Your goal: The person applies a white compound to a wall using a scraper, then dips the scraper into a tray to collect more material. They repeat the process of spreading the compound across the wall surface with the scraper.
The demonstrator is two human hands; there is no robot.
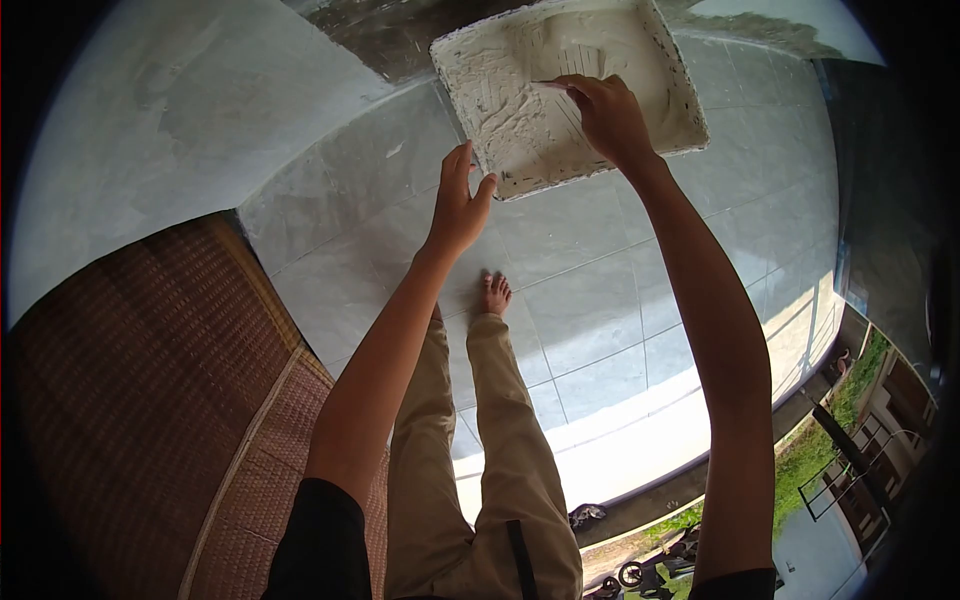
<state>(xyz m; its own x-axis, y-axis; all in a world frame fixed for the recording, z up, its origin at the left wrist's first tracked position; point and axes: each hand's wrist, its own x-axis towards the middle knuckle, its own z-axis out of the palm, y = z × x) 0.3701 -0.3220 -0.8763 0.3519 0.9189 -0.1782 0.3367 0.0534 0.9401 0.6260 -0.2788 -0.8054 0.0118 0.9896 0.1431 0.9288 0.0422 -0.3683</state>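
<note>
A shallow square tray (690,120) of thick, off-white paste (505,105) lies ahead of me, its rim crusted with dried material. My right hand (612,112) reaches over the tray, fingers closed around a thin, flat tool (550,84) seen nearly edge-on; its exact kind I cannot tell. Just beyond the tool, narrow parallel grooves run through the paste, which is rough on the left and smoother on the right. My left hand (463,205) is at the tray's left side near the close corner, thumb and fingers spread apart with the fingertips right at the rim.
Grey floor tiles (590,260) run beneath the tray, and my bare foot (495,295) stands on them. A pale wall (190,120) rises at the left above a brown woven mat (150,400). Bright sunlight falls along the floor's edge, with grass (795,475) outside at the lower right.
</note>
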